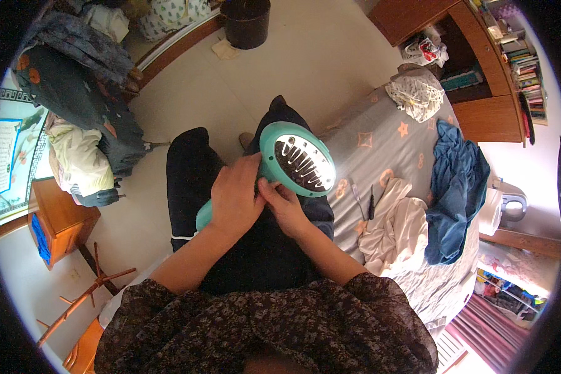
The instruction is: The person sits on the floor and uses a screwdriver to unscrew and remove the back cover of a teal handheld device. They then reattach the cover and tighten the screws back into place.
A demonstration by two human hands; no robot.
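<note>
Over my lap is a teal handheld garment steamer (269, 134) with an oval head and a shiny, slotted metal plate facing up. My left hand (235, 196) is closed around its handle, whose rounded end pokes out beyond the hand at lower left. Close by, my right hand (285, 204) grips the neck just under the head, thumb and fingers bent against it. The fingertips of both hands are partly hidden. On the bed to the right lie a black screwdriver (372, 204) and a thin pale stick-like tool (358, 198).
A cream cloth (396, 234), a blue cloth (452, 193) and a white bundle (416, 96) rest on the grey patterned bed (355, 146). Clothes (87, 93) hang at the left, near a wooden stand (93, 283). A dark bin (246, 25) stands on the floor ahead.
</note>
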